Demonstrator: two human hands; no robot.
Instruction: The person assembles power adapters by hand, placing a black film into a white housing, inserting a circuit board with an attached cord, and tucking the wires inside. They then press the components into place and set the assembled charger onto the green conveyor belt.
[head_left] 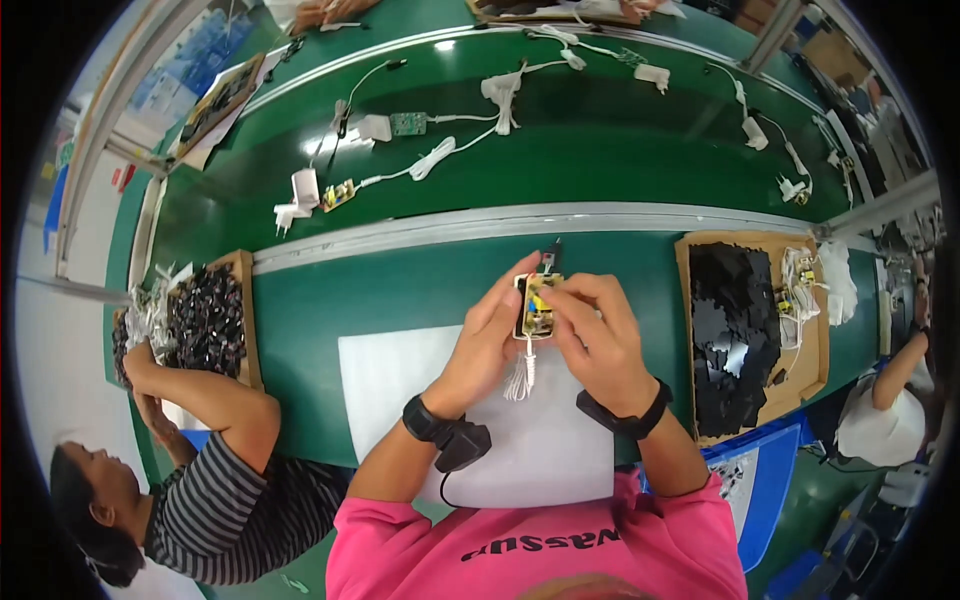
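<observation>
In front of me, my left hand (482, 350) grips an opened power adapter (520, 318) from its left side, thumb and fingers round the casing. Inside it shows a circuit board (541, 312) with yellow and blue parts. The bent fingers of my right hand (608, 345) press together at the board's right edge. A dark-tipped plug end (551, 256) sticks out at the far end. From the near end hangs a bundled white cable (520, 378). Both hands are over a white foam sheet (400, 390).
On the right stands a cardboard tray (800, 385) holding black sheet pieces (733, 340) and adapter boards. A box of small dark parts (205, 320) is at left, beside a co-worker in a striped shirt (225, 500). Beyond a metal rail (600, 217), cabled adapters (408, 124) lie on the green surface.
</observation>
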